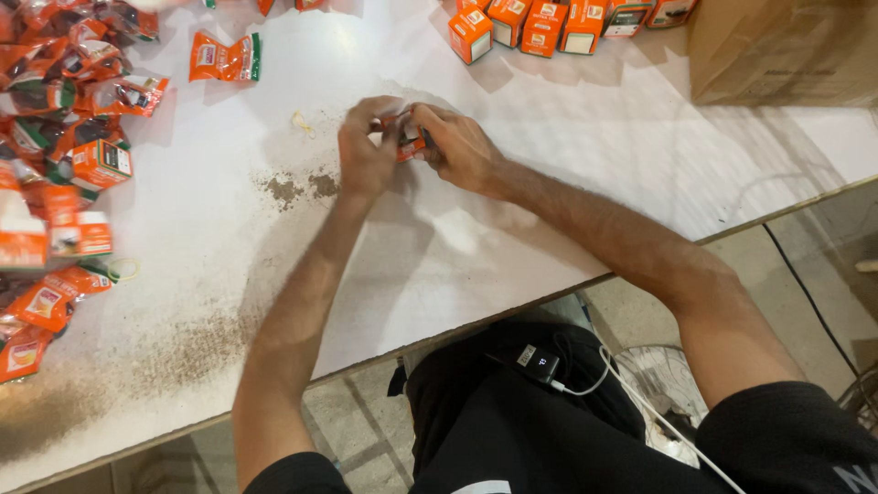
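White tabletop [567,183] fills the view, dusted with dark brown powder [297,187] near the middle and along the near left edge. Over at 9 o'clock, a heap of orange sachets [64,101] spills across the left side, with a few orange cartons [101,165] mixed in and a green rubber band [123,269] lying beside them. One loose sachet [225,58] sits alone at 11 o'clock. Moving in, the left hand [366,151] has its fingers curled tight on a small orange packet [409,142], held just above the tabletop at center. The right hand [457,146] pinches the same packet from the other side, fingers closed. At 12 o'clock, a row of orange boxes [526,26] lines the far edge. At 2 o'clock stands a brown cardboard box [777,50].
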